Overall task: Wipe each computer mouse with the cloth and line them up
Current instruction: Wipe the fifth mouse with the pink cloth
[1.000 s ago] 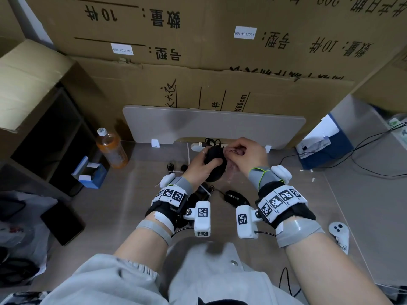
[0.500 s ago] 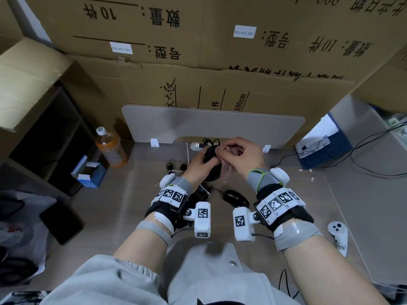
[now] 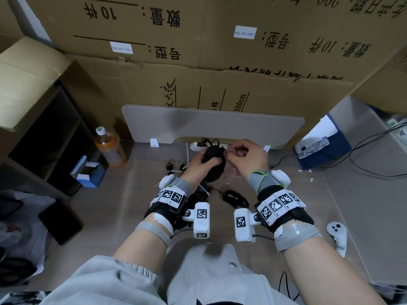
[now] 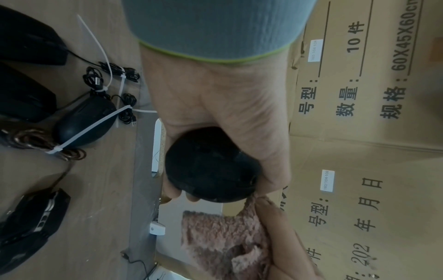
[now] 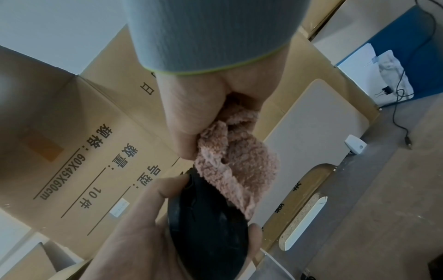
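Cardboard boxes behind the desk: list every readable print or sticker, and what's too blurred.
"60X45X60cm" printed on the cardboard box.
"10件" printed on the same box, beside the size.
"号型:", "数量:", "规格:" printed field labels on that box.
"180/104-108" on the white sticker.
"202", "年", "月", "日" date line on the lower box; its start is blurred.
Handwriting on the front box: not legible.
Logo on the white controller: too small.
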